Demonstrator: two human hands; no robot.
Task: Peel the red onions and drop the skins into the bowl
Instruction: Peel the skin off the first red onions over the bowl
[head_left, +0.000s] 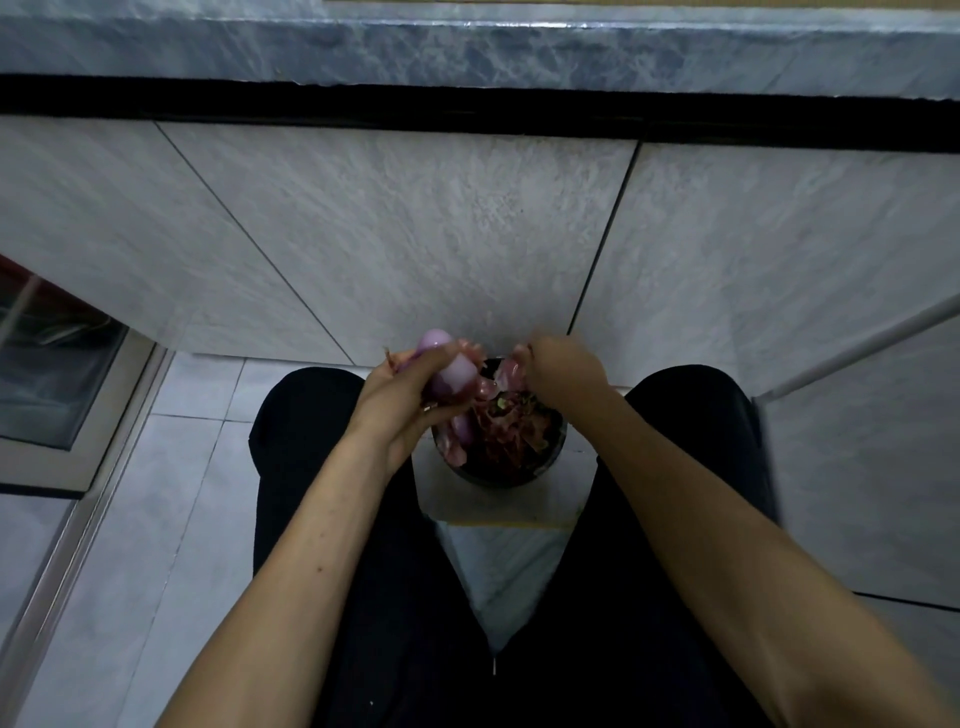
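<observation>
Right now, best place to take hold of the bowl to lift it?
Probably the near rim of the bowl, from the person's side. It is bare and faces the lap; the far side sits under both hands and the heaped onion skins. Two-sided hold on the round wall likely steadier.

grey marbled countertop edge (467, 47) runs across top, black band (311, 106) just beneath. pale grey stone-look tile panels (405, 228) below, thin dark joints slanting between them. light floor tiles (171, 499) at lower left. dark-framed panel (57, 358) at left edge, contents blurred. white rod (857, 348) slants at right. small white square board (498, 504) on floor between black-trousered legs (613, 597).
</observation>
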